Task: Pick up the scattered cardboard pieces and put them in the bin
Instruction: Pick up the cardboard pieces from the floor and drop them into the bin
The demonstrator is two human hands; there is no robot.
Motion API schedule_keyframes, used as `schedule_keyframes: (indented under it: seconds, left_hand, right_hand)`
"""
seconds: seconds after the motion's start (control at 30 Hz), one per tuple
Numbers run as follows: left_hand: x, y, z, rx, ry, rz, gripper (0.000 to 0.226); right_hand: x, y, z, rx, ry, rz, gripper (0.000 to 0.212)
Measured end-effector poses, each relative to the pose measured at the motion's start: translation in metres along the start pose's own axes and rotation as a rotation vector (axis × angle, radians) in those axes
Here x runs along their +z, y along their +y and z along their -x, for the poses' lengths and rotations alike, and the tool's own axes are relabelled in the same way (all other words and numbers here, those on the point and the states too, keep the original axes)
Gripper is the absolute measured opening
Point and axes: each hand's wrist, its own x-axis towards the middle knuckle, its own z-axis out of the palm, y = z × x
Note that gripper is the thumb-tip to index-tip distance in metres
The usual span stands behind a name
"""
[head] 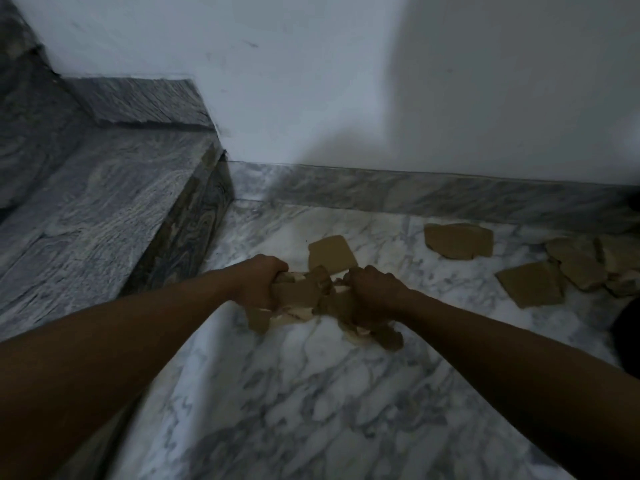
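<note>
Fingers (275, 270) of the left hand (258, 282) and of the right hand (375, 292) are curled tight round one crumpled bundle of cardboard (303, 294) at the middle of the frame, low over the marble floor (311, 393). The bundle's long axis runs across the frame, with a hand at each end. The loose pieces on the floor lie up and to the right: a square piece (332, 252) just above the bundle, then a torn piece (459, 240), a flat piece (531, 284) and a small heap (585, 265) toward the right edge. The right hand is nearer to them, so it would likely reach next while the left takes the bundle. No bin shows; a dark shape (628, 336) at the right edge is too cut off to name.
</note>
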Motion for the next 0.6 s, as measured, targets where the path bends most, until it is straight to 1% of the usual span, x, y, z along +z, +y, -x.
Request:
schedule_keyframes:
  seconds: [0.07, 0.17, 0.23, 0.33, 0.4, 0.47, 0.53, 0.6]
  left_hand:
    - [-0.003, -0.004, 0.001, -0.026, 0.022, 0.05, 0.034]
    - [-0.002, 0.001, -0.002, -0.013, 0.02, 0.034, 0.03]
    - [0.002, 0.011, -0.004, 0.044, -0.008, -0.031, 0.026]
    - [0.004, 0.03, -0.006, 0.145, -0.007, -0.186, 0.025]
    - [0.003, 0.038, -0.008, 0.196, 0.006, -0.291, 0.022]
    - [0.003, 0.042, -0.01, 0.236, 0.022, -0.345, 0.027]
    - [0.003, 0.044, -0.011, 0.254, 0.044, -0.34, 0.028]
    - [0.0, 0.043, -0.017, 0.203, 0.06, -0.275, 0.027]
  right_hand:
    - [0.001, 0.0, 0.001, 0.005, -0.011, -0.059, 0.069]
    - [-0.004, 0.005, 0.0, 0.029, -0.027, -0.104, 0.083]
    - [-0.011, 0.01, 0.001, -0.021, 0.013, -0.008, 0.084]
    - [-0.016, 0.015, 0.004, -0.184, 0.091, 0.173, 0.088]
    - [-0.015, 0.012, 0.006, -0.233, 0.042, 0.203, 0.083]
    - [-0.012, 0.007, 0.007, -0.237, 0.006, 0.217, 0.077]
    - [-0.011, 0.005, 0.01, -0.2, 0.005, 0.172, 0.067]
    - [-0.009, 0.01, 0.013, -0.182, 0.008, 0.161, 0.065]
